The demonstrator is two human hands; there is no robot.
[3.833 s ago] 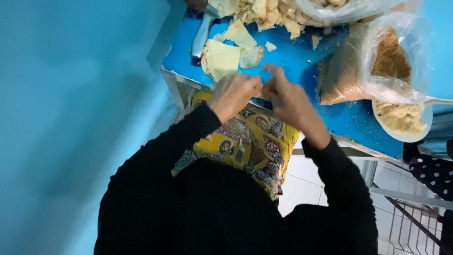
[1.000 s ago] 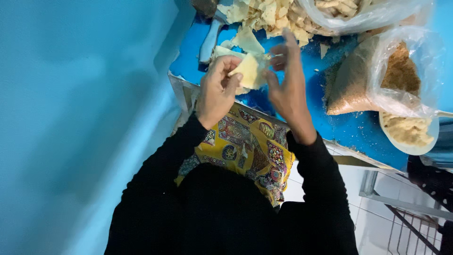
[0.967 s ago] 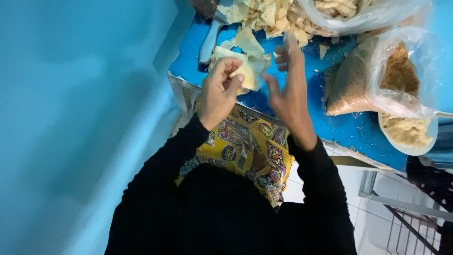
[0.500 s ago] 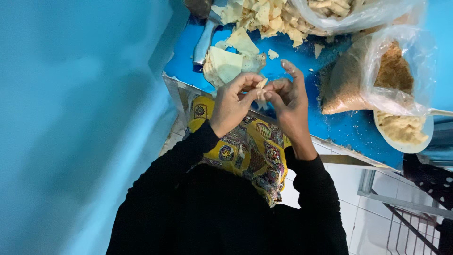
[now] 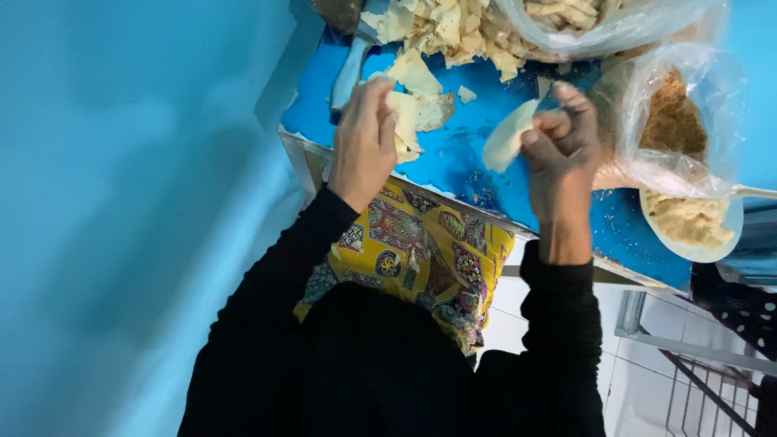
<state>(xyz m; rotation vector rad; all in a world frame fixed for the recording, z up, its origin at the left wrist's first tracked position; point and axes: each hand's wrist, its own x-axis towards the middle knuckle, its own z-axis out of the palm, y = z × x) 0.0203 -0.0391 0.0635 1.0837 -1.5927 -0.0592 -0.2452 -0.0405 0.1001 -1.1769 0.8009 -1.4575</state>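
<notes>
Blue table (image 5: 453, 166) fills the upper centre, its far edge cut off. Left hand (image 5: 366, 139) rests curled on a stack of thin pale wrappers (image 5: 404, 123), partly hiding it. Right hand (image 5: 561, 146) pinches one floppy wrapper sheet (image 5: 507, 136) at centre. Crinkled clear bag (image 5: 678, 121) holds brown crumbs.

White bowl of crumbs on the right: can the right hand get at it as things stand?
Probably yes. The right hand holds a pale dough piece, so it is occupied, but only bare blue table lies between it and the white bowl.
</notes>
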